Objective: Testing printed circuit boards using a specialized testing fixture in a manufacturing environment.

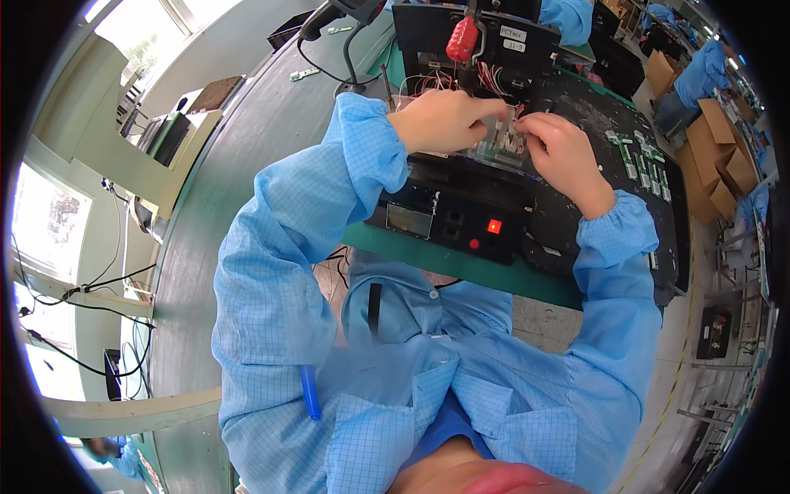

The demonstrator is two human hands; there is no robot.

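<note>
Both hands are over a black test fixture [461,216] with a clear plate [494,156] on top. Under and between my fingers lie small green and white parts, too small to name. My left hand [440,122] comes in from the left, index finger stretched out over the plate and thumb apart from it; nothing shows in its grasp. My right hand [566,156] reaches in from the right, thumb and fingertips drawn together at the plate's right part. What they pinch, if anything, is hidden. A clamp with a red handle [462,39] rises just behind, with thin red and white wires around its base.
On the fixture's front are a small screen [409,221] and a lit red switch [494,226]. Several small green circuit boards [643,169] lie on the black mat at right. A handheld scanner [329,18] stands at back left. Cardboard boxes [714,160] and a co-worker [698,78] are farther right.
</note>
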